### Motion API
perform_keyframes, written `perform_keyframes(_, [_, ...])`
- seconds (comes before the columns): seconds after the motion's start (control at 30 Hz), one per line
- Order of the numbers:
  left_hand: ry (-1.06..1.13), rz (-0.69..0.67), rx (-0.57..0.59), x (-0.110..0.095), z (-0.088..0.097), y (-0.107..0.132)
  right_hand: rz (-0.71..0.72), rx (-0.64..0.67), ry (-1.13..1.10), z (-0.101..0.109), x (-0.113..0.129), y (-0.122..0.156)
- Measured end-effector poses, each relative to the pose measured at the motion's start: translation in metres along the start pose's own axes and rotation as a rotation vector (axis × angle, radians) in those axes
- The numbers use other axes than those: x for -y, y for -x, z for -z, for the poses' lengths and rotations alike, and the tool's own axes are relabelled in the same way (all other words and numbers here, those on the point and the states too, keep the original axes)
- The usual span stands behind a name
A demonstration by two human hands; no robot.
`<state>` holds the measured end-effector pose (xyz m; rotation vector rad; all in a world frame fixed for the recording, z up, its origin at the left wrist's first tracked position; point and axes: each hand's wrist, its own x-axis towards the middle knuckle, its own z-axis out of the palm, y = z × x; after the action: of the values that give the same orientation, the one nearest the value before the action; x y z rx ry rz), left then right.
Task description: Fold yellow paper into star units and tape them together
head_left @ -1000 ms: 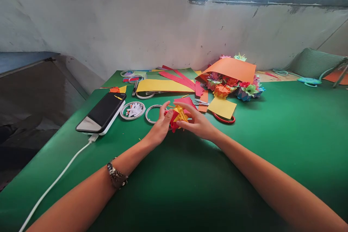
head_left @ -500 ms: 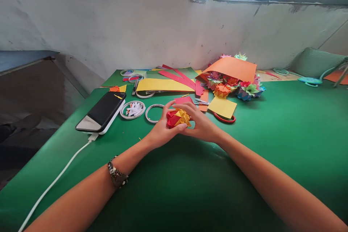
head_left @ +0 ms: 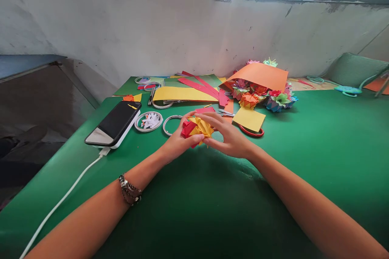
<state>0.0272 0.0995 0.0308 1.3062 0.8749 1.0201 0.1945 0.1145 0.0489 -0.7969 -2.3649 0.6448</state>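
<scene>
Between my two hands is a red and yellow folded paper flower (head_left: 200,127), held just above the green tabletop. My left hand (head_left: 178,139) grips its left side, thumb across the front and fingers behind. My right hand (head_left: 232,136) curves round the other side, with fingers over the top and thumb at the lower front edge. Parts of the flower are hidden by the fingers. Just beyond my hands lies a piece of red paper (head_left: 205,110). Right of it, a yellow paper square (head_left: 249,119) partly covers red-handled scissors (head_left: 255,131).
At left a black phone (head_left: 114,123) rests on a white block with a white cable (head_left: 60,210). A tape ring (head_left: 135,122) encloses white paper scraps; another ring (head_left: 164,126) is beside it. Behind are yellow paper (head_left: 185,94), red strips (head_left: 197,88) and folded paper flowers (head_left: 278,101) under orange paper (head_left: 261,73).
The paper flower has turned and shifted slightly left in my hands, so more of its yellow part shows. My right hand's fingers have spread a little.
</scene>
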Motion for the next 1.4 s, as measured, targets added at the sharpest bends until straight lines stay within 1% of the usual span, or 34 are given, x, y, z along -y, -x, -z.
perform_keyframes(0.1, [-0.054,0.029,0.029,-0.003,-0.002,0.001,-0.011,-0.028,0.041,-0.003,0.001,-0.001])
perform_keyframes(0.17, [-0.061,0.022,0.019,-0.004,-0.002,0.001,-0.037,-0.039,0.083,-0.003,0.001,-0.001])
perform_keyframes(0.3, [-0.081,0.021,-0.04,-0.003,-0.002,0.001,-0.07,-0.026,0.168,-0.004,0.0,0.0])
perform_keyframes(0.47, [-0.083,-0.004,-0.143,-0.004,-0.004,0.002,-0.021,-0.031,0.143,-0.008,-0.002,0.002])
perform_keyframes(0.53, [-0.043,-0.012,-0.164,-0.004,-0.004,0.002,-0.016,-0.036,0.099,-0.009,-0.002,0.002])
perform_keyframes(0.63, [0.058,-0.005,-0.164,-0.001,-0.003,0.001,-0.013,-0.036,0.032,-0.007,-0.001,0.001])
perform_keyframes(0.8, [0.293,0.061,-0.113,0.001,-0.002,-0.001,0.005,-0.014,0.028,-0.004,-0.002,0.001])
perform_keyframes(0.97, [0.461,0.081,-0.093,-0.004,-0.005,-0.002,0.023,-0.128,0.074,-0.005,-0.003,0.0])
perform_keyframes(1.13, [0.544,0.087,-0.047,-0.004,-0.007,-0.002,0.067,-0.219,0.122,-0.012,-0.002,-0.001])
perform_keyframes(1.27, [0.549,0.119,-0.094,-0.003,-0.011,-0.001,0.069,-0.31,0.08,-0.016,0.001,-0.004])
perform_keyframes(1.4, [0.543,0.121,-0.123,-0.003,-0.014,0.0,-0.006,-0.368,0.027,-0.02,0.007,-0.006])
